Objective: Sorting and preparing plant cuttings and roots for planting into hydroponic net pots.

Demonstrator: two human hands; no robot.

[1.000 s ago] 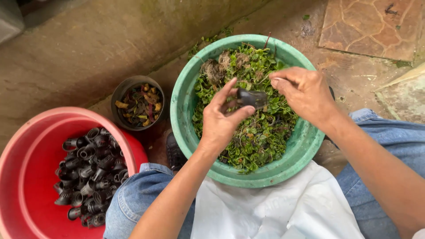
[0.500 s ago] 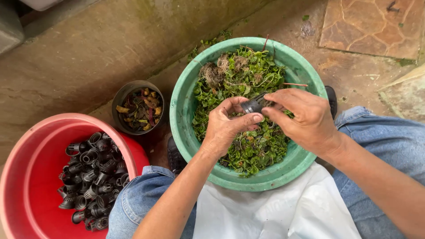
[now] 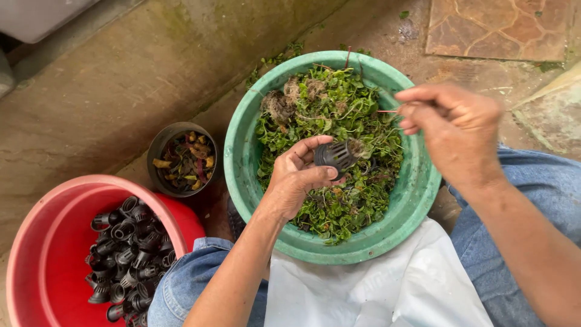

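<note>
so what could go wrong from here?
1. The left hand holds the black net cup by fingertips only; that grip may slip and drop it into the greens.
2. The right hand pinches a thin stem; it might snap.
3. The green basin rests on the lap and could tip.

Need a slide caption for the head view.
Left hand holds a black net pot over a green basin of plant scraps; right hand raised.
</note>
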